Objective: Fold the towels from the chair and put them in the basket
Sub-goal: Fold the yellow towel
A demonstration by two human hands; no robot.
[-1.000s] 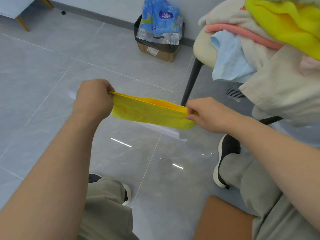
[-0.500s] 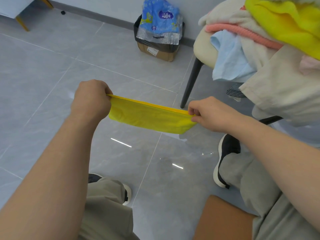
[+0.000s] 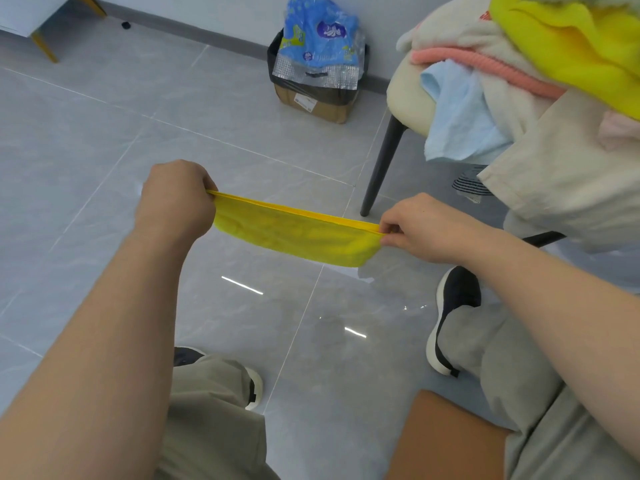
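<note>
1. Two hands are held out over the floor, and a yellow towel is stretched between them, clear of the tiles.
2. The towel's left end is gripped in the left hand, fingers curled into a fist round it. The right end is pinched by the right hand between thumb and fingertips.
3. The hemmed top edge is drawn taut in a straight line sloping down to the right. The lower edge sags in a shallow curve, so a narrow band of cloth is shown.
4. Now the writing: a blue pack is seen standing in a box by the wall. A purple oval logo with white lettering is carried on it, too small to be read.
5. A white label is stuck on the box's cardboard front, and its print cannot be made out.
6. A red mark is glimpsed on the cream cloth high on the pile, half hidden and unreadable.
7. More towels are heaped on the chair at right, with a second yellow one on top. A pink one lies beneath, a blue one is hung over the seat edge, and a beige one is draped lowest.
8. Room to move: open grey tile is spread below and left of the towel. On the right, the chair's dark leg is found just beyond the right hand, and the beige cloth hangs near that wrist.
9. Two shoes are planted on the floor below, well apart, with bare tile between them.
</note>
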